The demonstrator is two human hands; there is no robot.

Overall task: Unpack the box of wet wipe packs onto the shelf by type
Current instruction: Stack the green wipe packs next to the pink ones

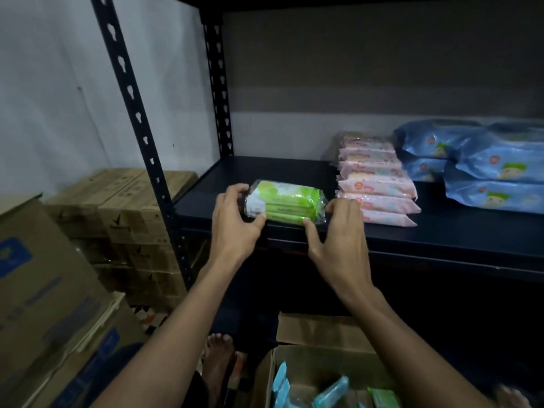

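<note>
Green bundle [284, 205]: near-left on the shelf [441, 240], set apart to start its own type.
Left hand [235, 228]: grip curled round its left end.
Right hand [338, 231]: thumb and fingers on the right end, steadying it.
Pink packs [379, 184]: just right.
Blue packs [485, 166]: far right.
Box [323, 334]: below, more packs inside.

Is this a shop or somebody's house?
Probably a storeroom: a metal shelf holding wet wipe packs sorted by colour, stacked cardboard boxes beside it, and an open box on the floor.
</note>
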